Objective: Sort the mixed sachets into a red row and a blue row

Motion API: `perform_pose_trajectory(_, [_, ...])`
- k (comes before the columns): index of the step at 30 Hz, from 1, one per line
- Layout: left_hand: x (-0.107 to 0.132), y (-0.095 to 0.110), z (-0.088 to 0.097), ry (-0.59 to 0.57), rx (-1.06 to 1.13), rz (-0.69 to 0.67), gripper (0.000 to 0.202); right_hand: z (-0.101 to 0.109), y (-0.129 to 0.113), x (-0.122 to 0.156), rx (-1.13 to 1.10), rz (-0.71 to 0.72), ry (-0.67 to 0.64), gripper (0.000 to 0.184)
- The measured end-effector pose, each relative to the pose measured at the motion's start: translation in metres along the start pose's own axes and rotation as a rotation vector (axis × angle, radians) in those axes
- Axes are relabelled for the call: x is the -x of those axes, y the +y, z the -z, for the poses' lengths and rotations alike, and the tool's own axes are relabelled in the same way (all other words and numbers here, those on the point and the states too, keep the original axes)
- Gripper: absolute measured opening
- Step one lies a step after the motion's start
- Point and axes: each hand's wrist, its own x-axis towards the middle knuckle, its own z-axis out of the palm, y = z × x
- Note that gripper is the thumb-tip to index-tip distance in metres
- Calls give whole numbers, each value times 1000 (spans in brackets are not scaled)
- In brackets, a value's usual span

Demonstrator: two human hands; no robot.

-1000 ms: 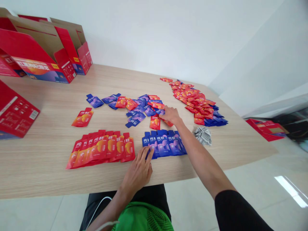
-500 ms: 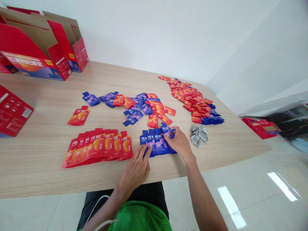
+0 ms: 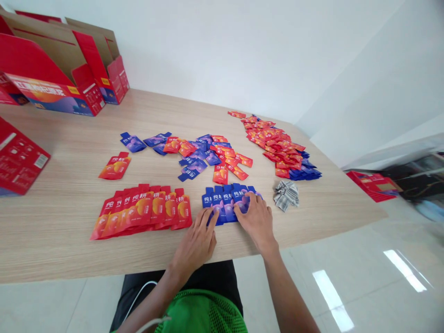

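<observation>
Several blue sachets (image 3: 228, 209) lie overlapping in a row near the table's front edge. My left hand (image 3: 197, 236) rests at the row's left end, fingers stretched out and fingertips touching the lowest left sachets. Over the right end is my right hand (image 3: 257, 221), thumb and fingers about the edges of the top blue sachet (image 3: 240, 194), which lies flat on the others; part of it is hidden under the hand. To the left, a fanned row of red sachets (image 3: 142, 210) lies on the table, untouched by either hand.
Loose red and blue sachets (image 3: 199, 155) are scattered behind the rows, with a single red sachet (image 3: 115, 166) farther left. A bigger heap (image 3: 277, 143) lies at back right, near a crumpled striped cloth (image 3: 286, 195). Red cartons (image 3: 83, 95) stand at the left.
My right hand has come down and slightly toward me, and the blue sachet it held tilted now lies flat on the row. My left hand stays put.
</observation>
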Motion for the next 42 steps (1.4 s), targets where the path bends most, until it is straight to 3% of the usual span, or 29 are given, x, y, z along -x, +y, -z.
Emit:
perform_pose_trajectory(20, [0, 0, 0, -6, -31, 3, 66, 10, -4, -1, 87, -13, -105, 43])
perform_pose_trajectory(28, [1, 0, -1, 0, -32, -6, 66, 13, -1, 0, 67, -6, -94, 42])
perform_pose_trajectory(32, [0, 1, 2, 7, -47, -25, 62, 12, 4, 5, 29, 14, -17, 41])
perform_pose_trajectory(37, [10, 2, 18, 6, 24, -71, 51, 9, 15, 28, -274, 257, 261, 27])
perform_pose_trajectory(42, [45, 3, 27, -46, 80, -128, 33, -8, 23, 57, -500, 551, 369, 24])
